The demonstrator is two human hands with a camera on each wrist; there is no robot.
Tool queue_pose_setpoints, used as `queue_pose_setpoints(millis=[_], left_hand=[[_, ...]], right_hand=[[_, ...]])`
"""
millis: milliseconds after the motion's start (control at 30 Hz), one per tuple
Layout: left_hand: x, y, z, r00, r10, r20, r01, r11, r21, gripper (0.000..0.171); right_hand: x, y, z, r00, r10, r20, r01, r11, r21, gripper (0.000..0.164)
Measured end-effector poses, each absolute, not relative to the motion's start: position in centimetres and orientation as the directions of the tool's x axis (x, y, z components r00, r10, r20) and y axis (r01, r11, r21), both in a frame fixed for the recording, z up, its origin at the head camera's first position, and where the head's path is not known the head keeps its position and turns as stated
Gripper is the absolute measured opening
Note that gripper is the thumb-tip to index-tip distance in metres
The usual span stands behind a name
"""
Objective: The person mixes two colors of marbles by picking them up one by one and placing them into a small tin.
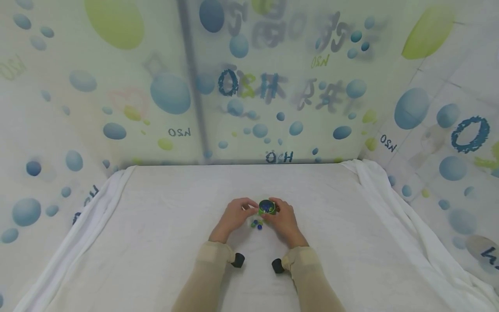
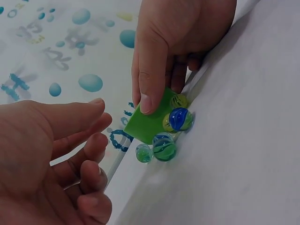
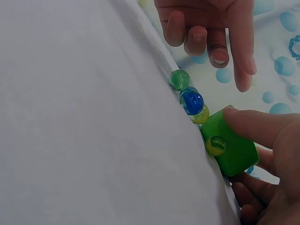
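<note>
My right hand (image 1: 285, 219) grips a small green cup (image 3: 230, 145), thumb on its near side and fingers on the far side. From above, the cup's round mouth has a bright green rim, with dark blue and shiny contents that I cannot make out. Just to the left of the cup is my left hand (image 1: 235, 216), its fingers loosely bent with nothing between them. A gap separates them from the cup in the left wrist view. Several glass marbles (image 2: 164, 146), swirled blue, green and yellow, lie on the white cloth right beside the cup, on the near side.
White cloth (image 1: 175, 208) covers the table, bunched into folds at the left and right edges. Behind it hangs a curtain (image 1: 249, 125) printed with blue and green dots and letters. A black piece (image 1: 238, 260) sits at each cuff.
</note>
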State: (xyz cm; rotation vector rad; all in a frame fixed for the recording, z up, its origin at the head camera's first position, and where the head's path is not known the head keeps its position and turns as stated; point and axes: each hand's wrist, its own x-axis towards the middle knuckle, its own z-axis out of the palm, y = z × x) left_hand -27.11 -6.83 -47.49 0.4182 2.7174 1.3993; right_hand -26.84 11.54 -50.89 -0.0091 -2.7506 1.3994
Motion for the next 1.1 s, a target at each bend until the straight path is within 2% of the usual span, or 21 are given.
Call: queue_pose_setpoints(millis=[667, 1100], left_hand=[[-27.0, -7.34, -47.56, -0.959, 0.284, 0.009, 0.187, 0.606, 0.773, 0.017], [-26.93, -7.71, -47.62, -0.94, 0.323, -0.108, 0.135, 0.645, 0.752, 0.017]], right_hand=[[-26.74, 11.52, -50.75, -0.999, 0.023, 0.042, -0.02, 0.59, -0.807, 0.061], [-26.81, 11.63, -50.86, -0.999, 0.018, 0.04, -0.021, 0.595, -0.803, 0.062]])
